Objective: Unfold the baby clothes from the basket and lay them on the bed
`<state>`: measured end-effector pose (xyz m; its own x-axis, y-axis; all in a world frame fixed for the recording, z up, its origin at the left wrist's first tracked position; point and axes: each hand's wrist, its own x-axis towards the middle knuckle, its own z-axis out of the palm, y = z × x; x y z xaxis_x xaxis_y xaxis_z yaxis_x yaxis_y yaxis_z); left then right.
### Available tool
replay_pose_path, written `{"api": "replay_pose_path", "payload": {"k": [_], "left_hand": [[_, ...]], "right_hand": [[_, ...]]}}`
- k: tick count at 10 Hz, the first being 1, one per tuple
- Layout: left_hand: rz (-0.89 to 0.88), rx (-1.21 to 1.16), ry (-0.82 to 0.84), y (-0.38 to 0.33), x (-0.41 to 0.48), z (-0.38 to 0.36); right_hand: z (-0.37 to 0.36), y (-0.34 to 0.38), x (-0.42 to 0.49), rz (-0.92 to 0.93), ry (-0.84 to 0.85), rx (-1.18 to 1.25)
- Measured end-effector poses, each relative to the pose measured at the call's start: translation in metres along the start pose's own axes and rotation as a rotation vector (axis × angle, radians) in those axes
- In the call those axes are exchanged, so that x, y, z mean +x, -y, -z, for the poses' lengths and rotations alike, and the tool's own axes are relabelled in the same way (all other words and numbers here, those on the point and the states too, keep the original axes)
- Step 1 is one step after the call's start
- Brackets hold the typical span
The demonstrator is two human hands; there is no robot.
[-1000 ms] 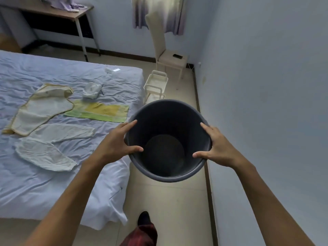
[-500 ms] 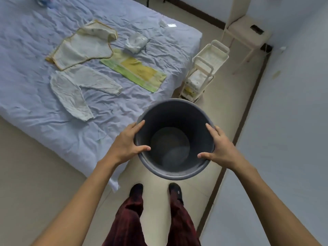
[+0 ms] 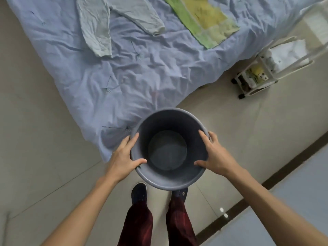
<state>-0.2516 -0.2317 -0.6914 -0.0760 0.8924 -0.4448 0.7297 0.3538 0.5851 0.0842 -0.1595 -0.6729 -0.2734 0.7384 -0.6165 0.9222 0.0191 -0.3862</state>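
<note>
1. While both hands grip its rim, thumbs inside, the round grey basket [image 3: 169, 180] hangs between left hand [image 3: 124, 157] and right hand [image 3: 215, 157], its inside bare.
2. Beyond the hands, 2 pale baby clothes [image 3: 95, 27] and a green-yellow cloth [image 3: 204, 20] lie flat on the wrinkled blue bed [image 3: 142, 77].

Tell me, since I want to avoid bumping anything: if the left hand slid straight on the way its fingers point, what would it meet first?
The left hand grips the grey basket rim, fingers pointing up-frame. Going on, it would probably meet the overhanging blue bedsheet first, though depth is unclear.
</note>
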Motion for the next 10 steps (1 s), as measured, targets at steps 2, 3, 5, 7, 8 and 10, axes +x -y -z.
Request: {"api": "replay_pose_path", "payload": {"k": [2, 3, 5, 7, 8, 10], "left_hand": [[0.073, -0.033, -0.004, 0.101, 0.033, -0.098], [0.121, -0.009, -0.011, 0.137, 0.047, -0.134], [0.161, -0.005, -0.008, 0.18, 0.068, -0.171], [0.176, -0.004, 0.038, 0.196, 0.079, -0.17], [0.175, 0.022, 0.069, 0.2, 0.082, -0.165], [0.136, 0.042, 0.057, 0.187, 0.072, -0.141]], "right_hand": [[-0.118, -0.041, 0.093, 0.028, 0.057, -0.077], [-0.162, -0.057, 0.124, 0.029, 0.076, -0.096], [-0.207, -0.068, 0.164, 0.05, 0.094, -0.114], [-0.222, -0.059, 0.181, 0.077, 0.055, -0.116], [-0.224, -0.054, 0.185, 0.086, 0.06, -0.14], [-0.199, -0.04, 0.167, 0.069, 0.111, -0.088]]}}
